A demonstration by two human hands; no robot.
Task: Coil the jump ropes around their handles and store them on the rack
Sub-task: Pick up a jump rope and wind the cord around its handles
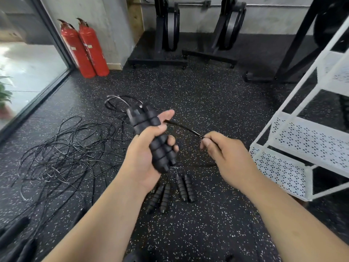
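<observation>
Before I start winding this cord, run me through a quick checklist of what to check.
1. Both handles held together in the left grip: ok.
2. Right grip pinching the cord: ok.
3. Stretch of cord between the two grips free of knots: ok.
4. Wraps on the handles: not ok, none visible.
5. Rest of the cord free of the floor tangle: cannot tell.
6. Rack close by on the right: ok, probably within reach.
</observation>
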